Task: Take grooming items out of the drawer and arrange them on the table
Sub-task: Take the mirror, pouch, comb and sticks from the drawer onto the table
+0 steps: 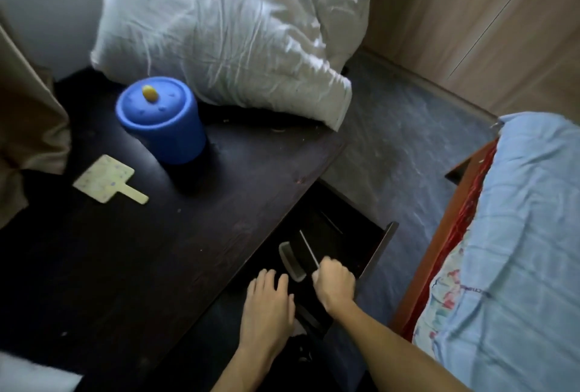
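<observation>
The right hand [334, 281] curls round a dark flat thing [306, 250] in the open drawer [381, 244], likely to lift it out. The left hand [270, 300] lies flat nearby, fingers straight, maybe steadying. A comb [292, 261] lies between them, not yet on the table [188, 250].

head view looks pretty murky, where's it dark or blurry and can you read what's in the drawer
Head view: dim and soft overall, edges bent by the wide lens; the drawer lies in deep shadow, only a grey comb reads clearly; the right hand, slightly blurred, grips a dark item too dim to identify; the white bundle carries bright sheen.
</observation>
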`<state>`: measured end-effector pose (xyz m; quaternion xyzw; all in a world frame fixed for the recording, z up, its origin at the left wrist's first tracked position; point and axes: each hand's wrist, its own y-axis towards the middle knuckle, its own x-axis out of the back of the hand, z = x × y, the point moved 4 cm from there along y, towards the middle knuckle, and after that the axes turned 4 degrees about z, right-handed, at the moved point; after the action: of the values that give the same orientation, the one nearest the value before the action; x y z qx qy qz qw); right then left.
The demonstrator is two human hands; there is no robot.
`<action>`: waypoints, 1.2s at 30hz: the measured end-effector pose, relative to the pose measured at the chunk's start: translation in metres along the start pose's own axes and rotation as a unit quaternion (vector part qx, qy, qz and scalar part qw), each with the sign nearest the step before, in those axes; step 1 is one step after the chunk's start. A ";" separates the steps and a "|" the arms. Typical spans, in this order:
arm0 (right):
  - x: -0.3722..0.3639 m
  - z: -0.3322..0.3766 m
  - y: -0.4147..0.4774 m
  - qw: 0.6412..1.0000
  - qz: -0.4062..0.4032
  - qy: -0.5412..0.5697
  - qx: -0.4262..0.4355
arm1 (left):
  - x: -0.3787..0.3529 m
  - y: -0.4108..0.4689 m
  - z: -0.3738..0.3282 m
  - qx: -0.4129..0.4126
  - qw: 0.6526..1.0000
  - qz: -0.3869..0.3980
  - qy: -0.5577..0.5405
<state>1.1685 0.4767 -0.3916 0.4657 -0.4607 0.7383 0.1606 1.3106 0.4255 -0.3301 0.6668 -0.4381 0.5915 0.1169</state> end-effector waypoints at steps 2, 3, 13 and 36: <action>0.025 0.003 -0.032 0.999 -0.024 0.026 0.003 | 0.023 -0.020 0.000 0.000 1.000 -0.018 0.010; 0.036 0.006 -0.047 0.999 -0.033 0.038 0.007 | 0.035 -0.029 0.002 0.001 0.999 -0.035 0.009; 0.093 0.123 -0.163 0.977 -0.095 0.070 0.177 | 0.114 -0.135 0.086 0.092 0.982 -0.165 -0.025; -0.030 0.321 -0.184 0.940 -0.006 -0.041 0.340 | 0.063 -0.204 0.241 0.322 0.908 -0.202 -0.176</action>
<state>1.4799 0.3122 -0.2729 0.5250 -0.1856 0.8304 -0.0215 1.6180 0.3551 -0.2663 0.8357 -0.0935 0.5371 -0.0660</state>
